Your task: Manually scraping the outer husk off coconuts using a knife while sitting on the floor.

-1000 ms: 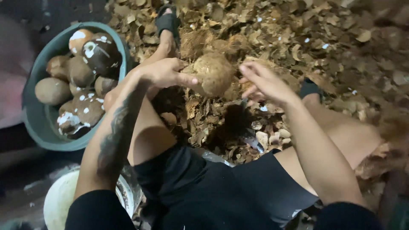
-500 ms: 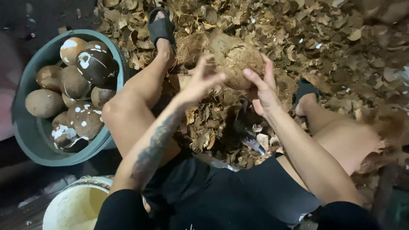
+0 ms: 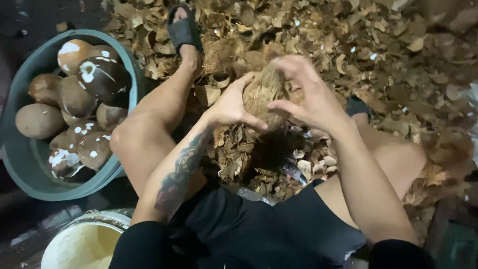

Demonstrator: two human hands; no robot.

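Note:
A brown, fibrous coconut [image 3: 264, 92] sits between both my hands above the floor between my knees. My left hand [image 3: 230, 104] grips its left side with the fingers curled under it. My right hand [image 3: 303, 92] wraps over its top and right side. Under the coconut a dark upright metal spike [image 3: 271, 144] rises from the husk pile, partly hidden by the fruit. The coconut's lower end seems to press onto it.
A grey-green tub [image 3: 30, 159] at the left holds several husked coconuts [image 3: 74, 99], some with white patches. A white bucket [image 3: 82, 244] stands at the lower left. Brown husk pieces [image 3: 388, 55] cover the floor ahead. My sandalled feet [image 3: 184, 30] rest among them.
The coconut went up and away, held mostly by my right hand, then came back down between both hands onto the spike. My left hand has closed on it again.

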